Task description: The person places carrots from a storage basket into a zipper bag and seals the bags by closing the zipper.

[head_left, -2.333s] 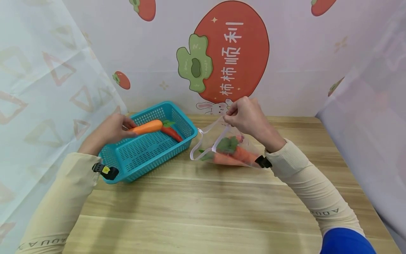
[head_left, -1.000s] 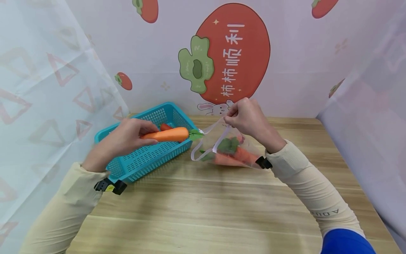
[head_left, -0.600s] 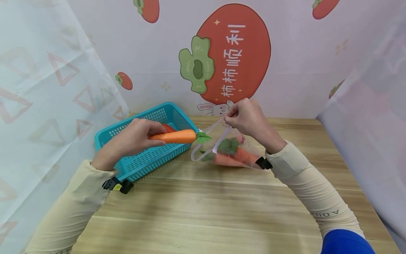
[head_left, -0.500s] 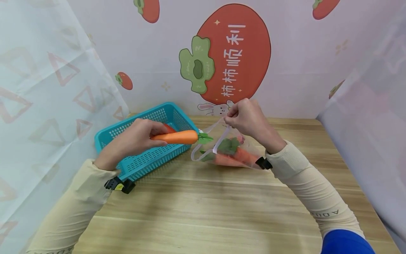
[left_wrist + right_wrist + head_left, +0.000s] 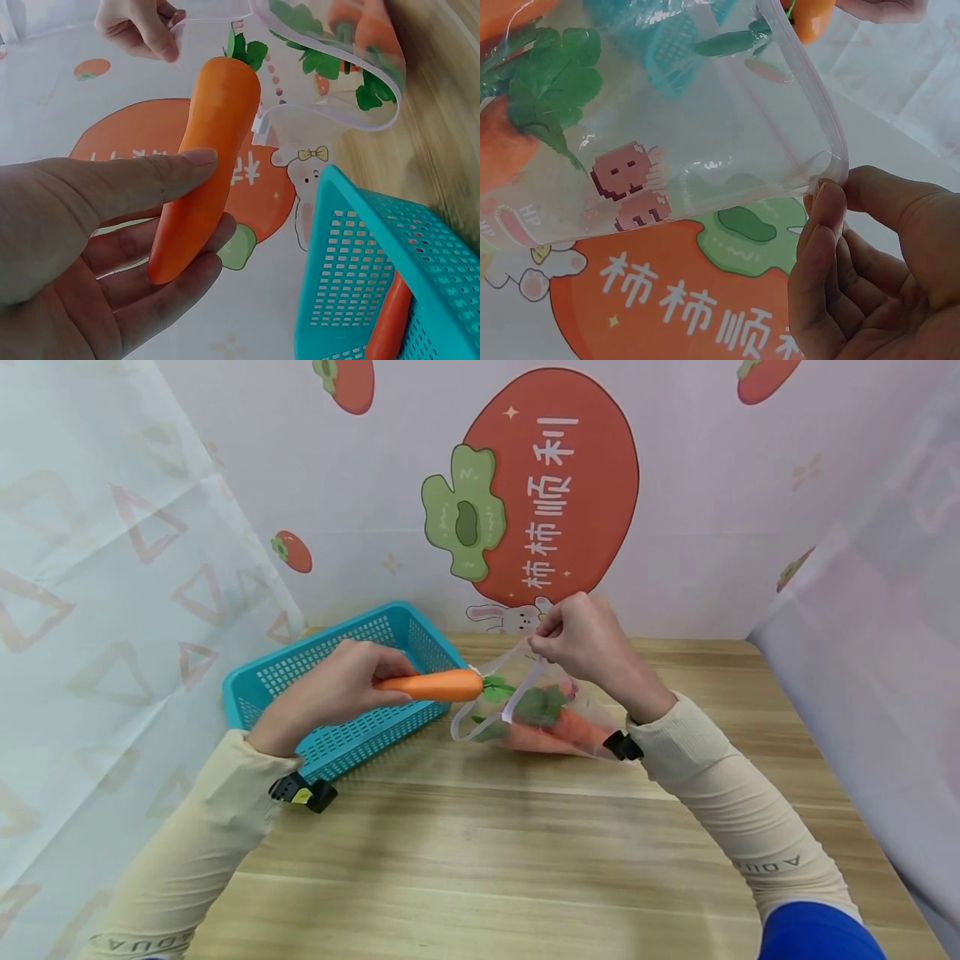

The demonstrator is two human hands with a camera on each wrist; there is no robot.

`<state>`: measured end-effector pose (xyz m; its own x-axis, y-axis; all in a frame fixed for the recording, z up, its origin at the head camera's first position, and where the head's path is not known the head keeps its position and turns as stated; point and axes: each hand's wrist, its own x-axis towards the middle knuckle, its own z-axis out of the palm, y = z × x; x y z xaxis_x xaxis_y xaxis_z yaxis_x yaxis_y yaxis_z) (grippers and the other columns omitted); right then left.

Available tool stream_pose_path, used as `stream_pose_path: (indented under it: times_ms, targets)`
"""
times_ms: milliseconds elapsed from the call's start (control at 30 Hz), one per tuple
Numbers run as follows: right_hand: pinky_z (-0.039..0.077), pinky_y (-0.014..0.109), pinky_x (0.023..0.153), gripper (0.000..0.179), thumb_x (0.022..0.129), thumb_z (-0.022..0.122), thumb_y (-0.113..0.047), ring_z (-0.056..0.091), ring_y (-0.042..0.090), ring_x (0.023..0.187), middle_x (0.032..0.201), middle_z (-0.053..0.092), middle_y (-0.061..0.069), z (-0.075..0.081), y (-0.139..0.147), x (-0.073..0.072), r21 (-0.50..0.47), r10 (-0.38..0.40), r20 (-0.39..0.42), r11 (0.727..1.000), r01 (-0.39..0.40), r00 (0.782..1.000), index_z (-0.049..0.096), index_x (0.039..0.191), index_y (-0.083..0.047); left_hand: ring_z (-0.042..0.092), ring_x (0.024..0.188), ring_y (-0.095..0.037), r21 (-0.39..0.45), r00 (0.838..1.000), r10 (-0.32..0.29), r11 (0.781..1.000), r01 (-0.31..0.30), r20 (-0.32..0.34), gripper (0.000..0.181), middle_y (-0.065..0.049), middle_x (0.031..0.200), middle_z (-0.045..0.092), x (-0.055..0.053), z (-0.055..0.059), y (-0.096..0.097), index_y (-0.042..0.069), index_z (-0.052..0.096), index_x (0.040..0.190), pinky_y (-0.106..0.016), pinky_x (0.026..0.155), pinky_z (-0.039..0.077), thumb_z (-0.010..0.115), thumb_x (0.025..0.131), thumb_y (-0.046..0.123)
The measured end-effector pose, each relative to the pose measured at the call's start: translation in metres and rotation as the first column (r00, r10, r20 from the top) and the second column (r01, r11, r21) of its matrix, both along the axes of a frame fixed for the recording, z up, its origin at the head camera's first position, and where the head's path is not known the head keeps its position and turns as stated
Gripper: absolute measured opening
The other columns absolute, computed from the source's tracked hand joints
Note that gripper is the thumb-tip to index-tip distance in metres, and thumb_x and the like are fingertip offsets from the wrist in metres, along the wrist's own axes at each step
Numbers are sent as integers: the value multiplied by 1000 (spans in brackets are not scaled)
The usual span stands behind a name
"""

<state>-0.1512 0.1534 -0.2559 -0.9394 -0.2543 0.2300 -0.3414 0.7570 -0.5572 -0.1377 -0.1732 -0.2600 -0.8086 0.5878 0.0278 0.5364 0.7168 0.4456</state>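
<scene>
My left hand (image 5: 347,681) holds an orange carrot (image 5: 442,686) between thumb and fingers, its green leaves (image 5: 497,688) pointing right into the mouth of a clear zip bag (image 5: 480,710). With thumb and fingertips, my right hand (image 5: 581,635) pinches the bag's upper rim, keeping the mouth apart. Inside the bag lie other carrots (image 5: 573,724) with green tops. In the left wrist view the held carrot (image 5: 214,142) spans the fingers, its thick end nearest the bag's opening. The right wrist view shows pink printed figures on the bag (image 5: 705,142).
A teal perforated basket (image 5: 345,749) stands left of the bag, partly under my left forearm. A red, carrot-like piece (image 5: 391,319) shows inside it in the left wrist view. Wooden tabletop (image 5: 480,860) extends in front, and a printed cloth (image 5: 360,485) forms the back wall.
My left hand has lifted the carrot from over the basket and carried it right, until its leaves reach the bag's mouth. The right hand has stayed nearly still, pinching the bag's rim throughout.
</scene>
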Motion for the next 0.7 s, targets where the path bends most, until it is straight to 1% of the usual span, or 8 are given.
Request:
stream_pose_path:
  times_ms: [100, 133, 333, 500, 700]
  targets:
    - [52, 30, 58, 16, 94, 74, -13, 69, 17, 60, 71, 76, 7, 0, 0, 0, -1, -7, 3, 1000, 7, 1000, 84, 84, -5, 58, 77, -19, -4, 1000, -6, 1000, 6, -2, 18, 0, 90, 77, -1, -1, 4, 9, 81, 108, -34, 70, 50, 84, 92, 16]
    - [52, 30, 57, 16, 94, 74, -13, 68, 17, 60, 70, 76, 7, 0, -1, 1, -1, -10, 5, 1000, 10, 1000, 85, 84, -6, 57, 78, -20, -11, 1000, -6, 1000, 6, -5, 18, 0, 90, 77, -2, -1, 5, 9, 81, 108, -34, 72, 48, 84, 92, 16]
    - [51, 29, 57, 16, 93, 76, -15, 69, 16, 60, 70, 76, 5, 1, -1, 1, 4, -29, 17, 1000, 29, 999, 85, 84, -6, 57, 79, -20, -22, 1000, -1, 1000, 1, -7, 17, 0, 91, 77, -5, -3, 12, 10, 81, 107, -34, 75, 45, 84, 91, 17]
    - [51, 30, 55, 16, 93, 75, -15, 66, 17, 58, 69, 76, 4, 2, -2, 2, 7, -26, 20, 1000, 26, 999, 85, 83, -7, 57, 80, -21, -5, 1000, 2, 1000, -2, 0, 17, -2, 93, 78, -7, -8, 17, 9, 81, 108, -31, 69, 48, 84, 92, 16]
    - [50, 30, 56, 17, 93, 74, -13, 66, 17, 59, 70, 76, 5, 1, -2, 2, -11, -14, 30, 1000, 14, 999, 84, 81, -6, 57, 77, -19, 22, 1000, -15, 1000, 15, 1, 18, -1, 93, 78, -11, -16, 23, 9, 81, 108, -29, 67, 48, 83, 93, 19]
